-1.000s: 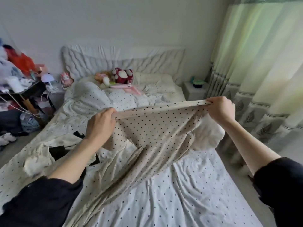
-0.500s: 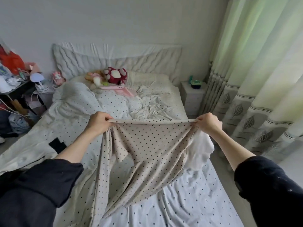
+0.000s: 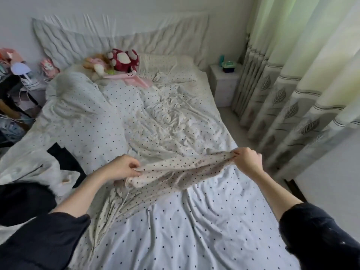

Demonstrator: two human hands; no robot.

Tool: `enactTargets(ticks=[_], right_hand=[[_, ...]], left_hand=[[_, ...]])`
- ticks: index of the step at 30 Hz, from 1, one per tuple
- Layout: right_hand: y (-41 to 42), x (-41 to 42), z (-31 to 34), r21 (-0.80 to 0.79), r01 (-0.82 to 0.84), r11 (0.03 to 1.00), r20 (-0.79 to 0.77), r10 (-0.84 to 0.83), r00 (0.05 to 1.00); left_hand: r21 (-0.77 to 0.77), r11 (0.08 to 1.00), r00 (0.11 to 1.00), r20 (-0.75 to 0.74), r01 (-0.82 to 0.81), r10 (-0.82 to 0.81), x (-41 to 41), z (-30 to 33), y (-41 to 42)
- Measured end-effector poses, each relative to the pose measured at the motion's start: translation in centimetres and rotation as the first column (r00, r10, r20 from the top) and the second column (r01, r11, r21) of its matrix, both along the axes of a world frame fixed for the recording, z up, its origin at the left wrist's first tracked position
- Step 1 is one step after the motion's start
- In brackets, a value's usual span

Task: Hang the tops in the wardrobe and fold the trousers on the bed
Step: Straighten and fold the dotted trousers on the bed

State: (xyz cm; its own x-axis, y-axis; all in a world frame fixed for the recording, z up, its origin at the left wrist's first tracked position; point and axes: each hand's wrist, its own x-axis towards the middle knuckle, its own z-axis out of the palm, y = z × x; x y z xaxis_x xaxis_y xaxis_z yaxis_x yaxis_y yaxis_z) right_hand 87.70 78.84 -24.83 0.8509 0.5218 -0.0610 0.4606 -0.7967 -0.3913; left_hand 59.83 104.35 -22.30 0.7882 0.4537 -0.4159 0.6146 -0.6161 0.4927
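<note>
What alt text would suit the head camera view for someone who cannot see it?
Two hands, left hand and right hand, pinch beige polka-dot trousers by the waistband, laying them on a dotted bed sheet. Plush toys lie by the headboard.

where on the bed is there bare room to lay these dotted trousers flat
Bare sheet lies between the dotted trousers and the bed's near edge. Crowded: duvet and black garment on the left, plush toys by the headboard.
</note>
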Motion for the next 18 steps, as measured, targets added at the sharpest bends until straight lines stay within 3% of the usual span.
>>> enactTargets(ticks=[3,7,11,15,18], right_hand=[[-6.0,-3.9,-5.4,-0.195,-0.044,0.980,-0.113,0.022,0.993],[-12.5,-8.6,-10.7,-0.359,-0.169,0.918,-0.307,0.055,0.950],[-16.4,-11.6,-13.8,-0.455,-0.229,0.861,-0.376,0.048,0.925],[-17.8,-12.8,-15.7,-0.526,-0.287,0.801,-0.476,0.002,0.879],[-17.0,-12.2,-16.7,-0.514,-0.246,0.822,-0.516,-0.066,0.854]], left_hand=[[-0.224,0.961,0.925,-0.304,0.162,-0.227,-2.4,-4.9,-5.4],[-0.502,0.857,0.719,-0.552,0.117,-0.421,-5.2,-10.6,-11.4],[-0.538,0.841,0.581,-0.668,0.054,-0.465,-6.7,-13.3,-14.9],[-0.558,0.830,0.589,-0.665,0.017,-0.459,-6.5,-14.6,-15.9],[-0.481,0.871,0.722,-0.568,0.099,-0.395,-5.2,-15.3,-15.4]])
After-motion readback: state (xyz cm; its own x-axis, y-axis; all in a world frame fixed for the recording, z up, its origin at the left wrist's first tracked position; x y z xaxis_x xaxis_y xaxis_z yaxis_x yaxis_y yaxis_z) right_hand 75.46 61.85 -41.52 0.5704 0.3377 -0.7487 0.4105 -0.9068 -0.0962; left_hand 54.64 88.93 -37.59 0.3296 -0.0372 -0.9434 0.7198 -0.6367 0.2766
